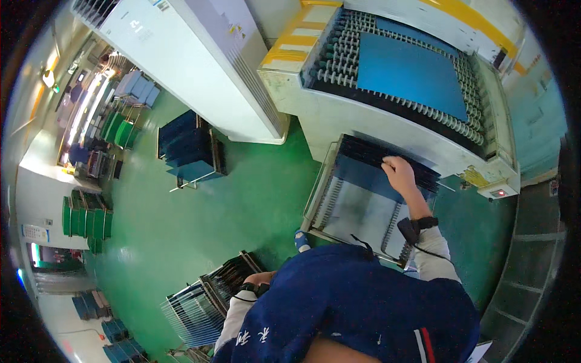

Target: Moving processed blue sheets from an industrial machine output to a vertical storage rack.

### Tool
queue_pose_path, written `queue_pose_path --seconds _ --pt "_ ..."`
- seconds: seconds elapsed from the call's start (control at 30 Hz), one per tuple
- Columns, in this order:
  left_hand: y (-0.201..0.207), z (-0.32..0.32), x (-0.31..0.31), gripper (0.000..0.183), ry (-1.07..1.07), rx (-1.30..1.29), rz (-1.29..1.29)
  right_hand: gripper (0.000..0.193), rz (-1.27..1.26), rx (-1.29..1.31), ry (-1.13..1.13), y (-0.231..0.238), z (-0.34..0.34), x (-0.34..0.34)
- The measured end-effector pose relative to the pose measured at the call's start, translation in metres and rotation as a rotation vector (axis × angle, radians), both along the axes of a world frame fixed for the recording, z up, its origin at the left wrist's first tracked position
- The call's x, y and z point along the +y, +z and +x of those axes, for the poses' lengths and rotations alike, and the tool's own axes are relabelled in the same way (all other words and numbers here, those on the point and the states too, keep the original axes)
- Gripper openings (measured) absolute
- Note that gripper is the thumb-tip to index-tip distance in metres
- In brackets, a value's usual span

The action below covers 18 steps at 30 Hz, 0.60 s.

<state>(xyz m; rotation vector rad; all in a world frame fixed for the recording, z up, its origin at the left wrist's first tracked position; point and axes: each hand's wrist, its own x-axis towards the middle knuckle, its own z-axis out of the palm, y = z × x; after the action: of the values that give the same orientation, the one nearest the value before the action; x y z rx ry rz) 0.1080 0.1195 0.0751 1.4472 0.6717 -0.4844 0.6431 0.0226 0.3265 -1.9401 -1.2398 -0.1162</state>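
My right hand (pixel 399 174) reaches forward to a slotted rack (pixel 308 221) in front of the machine. Its fingers are bent closed at the upper edge of a dark blue flat panel (pixel 363 175), one of several standing upright in the rack's far part. The near part shows bare toothed side rails and a pale base. Down on the left, my left hand (pixel 260 278) is beside a second rack (pixel 206 293), which holds several dark panels close together. My sleeve and body hide most of that hand's fingers.
A roller conveyor machine (pixel 387 130) stands ahead, with a bright blue panel (pixel 411 72) lying on its rollers. Left of it rises a tall white cabinet (pixel 200 72). Another rack of dark panels (pixel 190 148) stands on the green floor (pixel 254 199). Green racks (pixel 88 215) line the far left.
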Motion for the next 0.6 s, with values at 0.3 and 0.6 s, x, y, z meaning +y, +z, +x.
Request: queue_pose_path --seconds 0.3,0.6 --pt "-0.015 0.039 0.014 0.071 -0.374 -0.096 0.202 0.033 -0.146 -0.319 -0.3 -0.051 -0.005 -0.107" --pt "-0.055 0.112 -0.019 0.052 -0.711 0.074 0.142 0.051 -0.502 -0.149 -0.913 -0.115 -0.098 -0.325"
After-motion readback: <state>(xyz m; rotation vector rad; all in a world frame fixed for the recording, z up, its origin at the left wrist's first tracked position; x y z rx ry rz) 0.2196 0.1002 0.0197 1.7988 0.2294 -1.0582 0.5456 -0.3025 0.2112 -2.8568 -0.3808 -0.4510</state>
